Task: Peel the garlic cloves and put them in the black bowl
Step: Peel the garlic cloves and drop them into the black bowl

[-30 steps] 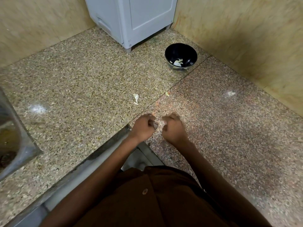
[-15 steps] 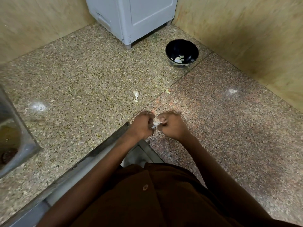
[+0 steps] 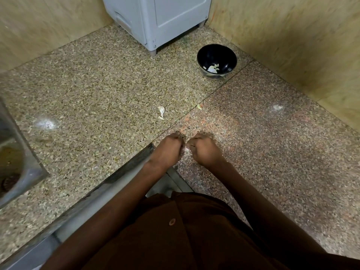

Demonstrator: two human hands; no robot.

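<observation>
both hands, left (image 3: 168,150) and right (image 3: 204,150), curled, knuckles nearly touching.

The counter (image 3: 101,90) was speckled granite in two slabs, a yellowish one on the left and a pinker one on the right, meeting at a thin seam. On the left slab a grey appliance (image 3: 155,18) stood in the far corner, a black bowl (image 3: 216,60) sat just beside the seam with pale bits inside, and a garlic clove (image 3: 161,109) lay nearer with a scrap of peel (image 3: 161,118) just beside it. Another small peel (image 3: 199,107) lay on the seam, and a steel sink (image 3: 13,162) was set into the left edge.
</observation>
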